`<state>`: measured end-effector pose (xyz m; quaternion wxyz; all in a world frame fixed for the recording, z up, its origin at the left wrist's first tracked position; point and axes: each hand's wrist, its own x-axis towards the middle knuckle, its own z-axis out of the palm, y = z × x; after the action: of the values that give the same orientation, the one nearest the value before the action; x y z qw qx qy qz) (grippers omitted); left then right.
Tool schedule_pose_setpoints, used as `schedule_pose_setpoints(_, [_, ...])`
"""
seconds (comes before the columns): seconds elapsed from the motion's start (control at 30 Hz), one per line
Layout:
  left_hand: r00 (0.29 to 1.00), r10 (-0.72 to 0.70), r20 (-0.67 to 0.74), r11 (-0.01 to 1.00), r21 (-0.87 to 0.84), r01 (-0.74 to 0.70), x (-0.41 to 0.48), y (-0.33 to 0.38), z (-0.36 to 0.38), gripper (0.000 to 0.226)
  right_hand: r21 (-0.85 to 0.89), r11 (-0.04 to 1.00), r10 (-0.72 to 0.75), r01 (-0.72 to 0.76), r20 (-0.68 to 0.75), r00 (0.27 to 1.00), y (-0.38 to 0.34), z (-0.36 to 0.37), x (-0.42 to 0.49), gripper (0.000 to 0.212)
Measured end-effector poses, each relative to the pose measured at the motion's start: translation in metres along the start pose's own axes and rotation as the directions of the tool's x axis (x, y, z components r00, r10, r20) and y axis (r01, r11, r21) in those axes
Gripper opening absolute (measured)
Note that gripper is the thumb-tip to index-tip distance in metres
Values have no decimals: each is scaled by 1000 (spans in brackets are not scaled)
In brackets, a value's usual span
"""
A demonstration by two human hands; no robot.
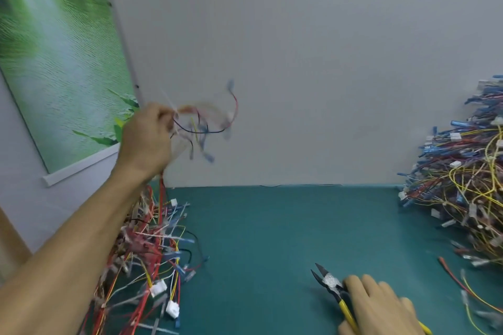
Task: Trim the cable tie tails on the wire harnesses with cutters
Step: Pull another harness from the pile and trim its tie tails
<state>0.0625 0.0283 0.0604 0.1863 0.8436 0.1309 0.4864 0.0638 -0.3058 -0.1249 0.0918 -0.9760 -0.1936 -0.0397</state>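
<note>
Teal mat (258,239) bears cutters (330,280) under right grip (378,307) (jaws parted).

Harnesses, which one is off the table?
The harness gripped in the left hand, raised in front of the wall; the rest lie in the left pile and right pile on the table.

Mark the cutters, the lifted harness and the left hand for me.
cutters (330,281): head view, on the metal pivot.
lifted harness (196,132): head view, on its black wire.
left hand (147,141): head view, on its back.
</note>
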Motion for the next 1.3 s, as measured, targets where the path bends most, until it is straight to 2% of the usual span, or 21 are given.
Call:
schedule_pose_setpoints(0.03, [989, 21, -146, 999, -33, -26, 2, 10, -3, 20, 4, 1000, 5, -5, 1, 1000, 0, 0, -1, 30])
schedule_pose_setpoints(0.07, [981, 9, -195, 998, -67, -22, 3, 19, -3, 21, 3, 1000, 12, -12, 13, 1000, 0, -1, -1, 29])
schedule_pose_setpoints(0.13, [996, -54, -67, 985, -167, 42, -6, 35, 7, 19, 1, 1000, 27, -27, 37, 999, -1, -2, -2, 28])
schedule_pose_setpoints(0.17, [999, -41, -20, 981, -191, 37, -14, 42, 13, 18, 0, 999, 32, -32, 39, 999, -1, -3, -2, 27])
schedule_pose_setpoints(0.2, [999, 3, -48, 980, -197, -12, -22, 48, 18, 18, -1, 1000, 30, -30, 38, 999, 0, -3, -2, 26])
schedule_pose_setpoints(0.27, [973, 94, -213, 972, -193, -136, -28, 59, 22, 18, 23, 1000, 9, -9, 27, 1000, 1, -4, -1, 25])
schedule_pose_setpoints(0.33, [946, 113, -305, 968, -182, -174, -29, 68, 26, 18, 56, 998, 1, -3, 37, 999, 2, -5, -1, 28])
schedule_pose_setpoints(0.37, [955, 116, -273, 969, -179, -169, -31, 73, 32, 18, 80, 997, 12, -15, 35, 999, 4, -8, -1, 26])
schedule_pose_setpoints(0.4, [978, 109, -176, 973, -183, -141, -37, 77, 42, 18, 124, 992, 37, -39, 18, 999, 7, -11, -2, 22])
schedule_pose_setpoints(0.47, [992, 74, 103, 978, -200, -52, -59, 86, 68, 18, 308, 943, 148, -126, -48, 988, 7, -22, -3, 16])
schedule_pose_setpoints(0.53, [955, 96, 282, 981, -189, -43, -92, 90, 93, 19, 551, 821, 278, -150, -156, 948, 11, -34, -4, 6])
schedule_pose_setpoints(0.6, [925, 114, 361, 983, -175, -53, -127, 93, 110, 20, 712, 696, 356, -93, -230, 906, 18, -42, -3, 12])
schedule_pose_setpoints(0.67, [912, 116, 393, 985, -164, -54, -157, 98, 121, 20, 791, 610, 348, -39, -223, 911, 15, -47, -1, 19])
schedule_pose_setpoints(0.77, [916, 150, 372, 980, -182, -86, -188, 112, 127, 15, 933, 356, 339, -61, -68, 938, 3, -43, 10, 20])
schedule_pose_setpoints(0.83, [942, 201, 269, 964, -224, -142, -199, 118, 128, 11, 976, 168, 341, -137, 72, 937, -5, -38, 21, 17])
schedule_pose_setpoints(0.93, [947, 282, 152, 925, -305, -227, -207, 127, 128, 16, 970, -22, 369, -242, 233, 900, -6, -36, 39, 23])
schedule_pose_setpoints(1.03, [912, 382, 152, 878, -369, -306, -212, 135, 128, 14, 912, -283, 345, -296, 385, 856, 0, -45, 50, 29])
schedule_pose_setpoints(1.1, [883, 432, 182, 858, -384, -340, -216, 135, 126, 18, 884, -359, 338, -300, 423, 841, 7, -51, 54, 25])
schedule_pose_setpoints(1.17, [840, 500, 212, 844, -336, -418, -220, 132, 125, 32, 889, -378, 369, -259, 402, 838, 16, -54, 59, 18])
schedule_pose_setpoints(1.23, [776, 589, 225, 801, -287, -525, -226, 128, 123, 45, 904, -403, 444, -146, 332, 832, 23, -56, 65, 17])
schedule_pose_setpoints(1.3, [723, 659, 205, 748, -271, -605, -231, 121, 119, 48, 929, -371, 557, -3, 225, 799, 30, -57, 69, 19])
